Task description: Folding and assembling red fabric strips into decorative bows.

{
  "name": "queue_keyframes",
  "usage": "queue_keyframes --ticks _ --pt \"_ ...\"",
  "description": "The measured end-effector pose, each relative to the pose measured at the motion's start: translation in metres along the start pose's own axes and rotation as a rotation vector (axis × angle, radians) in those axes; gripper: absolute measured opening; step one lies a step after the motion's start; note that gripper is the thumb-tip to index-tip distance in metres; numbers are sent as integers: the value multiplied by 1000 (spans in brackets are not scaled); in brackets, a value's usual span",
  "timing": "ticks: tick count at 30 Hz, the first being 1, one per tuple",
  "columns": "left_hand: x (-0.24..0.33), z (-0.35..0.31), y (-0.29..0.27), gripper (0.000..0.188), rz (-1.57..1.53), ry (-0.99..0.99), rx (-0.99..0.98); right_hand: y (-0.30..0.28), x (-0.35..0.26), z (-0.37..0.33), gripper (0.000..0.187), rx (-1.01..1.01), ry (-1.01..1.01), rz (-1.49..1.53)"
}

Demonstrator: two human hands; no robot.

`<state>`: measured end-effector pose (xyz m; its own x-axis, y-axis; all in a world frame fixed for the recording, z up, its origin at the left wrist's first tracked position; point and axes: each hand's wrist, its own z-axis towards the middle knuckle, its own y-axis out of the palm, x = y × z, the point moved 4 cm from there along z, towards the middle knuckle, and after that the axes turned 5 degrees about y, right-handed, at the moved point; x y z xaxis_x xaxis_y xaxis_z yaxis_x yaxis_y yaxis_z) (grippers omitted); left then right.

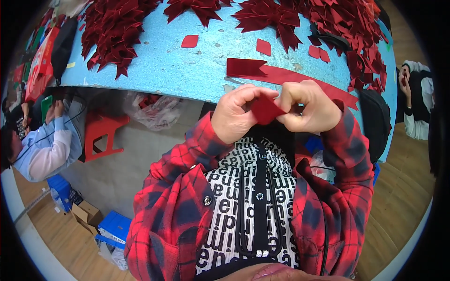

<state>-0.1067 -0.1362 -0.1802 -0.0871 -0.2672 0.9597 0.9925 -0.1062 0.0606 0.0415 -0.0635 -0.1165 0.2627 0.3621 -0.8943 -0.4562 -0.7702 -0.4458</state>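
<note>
Between my two hands, at the near edge of the blue table (pixel 154 65), is a small dark red fabric piece (pixel 266 110). My left hand (pixel 234 114) pinches its left side between thumb and fingers. The right side is gripped by my right hand (pixel 311 107), whose fingers are curled in. Just beyond my hands lie a dark red velvet ribbon (pixel 243 68) and a longer red ribbon (pixel 304 80) with a notched end. Small red fabric pieces (pixel 263 47) are scattered farther back.
Heaps of dark red velvet bows (pixel 115 28) cover the table's far left, back and right (pixel 347 28). A black bag (pixel 374 122) hangs at the right edge. On the left are a red stool (pixel 105 133), a plastic bag (pixel 152 110) and a seated person (pixel 51 145). Another person (pixel 417 98) is at right.
</note>
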Motion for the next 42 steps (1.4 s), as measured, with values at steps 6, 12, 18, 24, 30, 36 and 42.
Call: queue_keyframes --ticks 6,12,18,24,30,36,42 --pt "-10 1 16 28 -150 -66 -64 -1 -1 6 14 -142 95 229" --pt "-22 5 30 26 -270 -298 55 -9 25 2 18 38 -225 -105" --pt "-35 7 28 30 -294 -337 108 -29 31 -4 28 451 41 -68" --pt "-28 11 20 35 -424 -291 268 -23 14 -37 31 601 -232 -300" --pt "-21 11 19 33 -317 -313 253 -10 15 -36 23 546 -269 -638" --pt "-21 12 34 30 -320 -205 147 -11 43 -48 13 525 -124 -216" --pt "-34 11 45 30 -425 -110 94 6 75 -51 13 304 457 909"
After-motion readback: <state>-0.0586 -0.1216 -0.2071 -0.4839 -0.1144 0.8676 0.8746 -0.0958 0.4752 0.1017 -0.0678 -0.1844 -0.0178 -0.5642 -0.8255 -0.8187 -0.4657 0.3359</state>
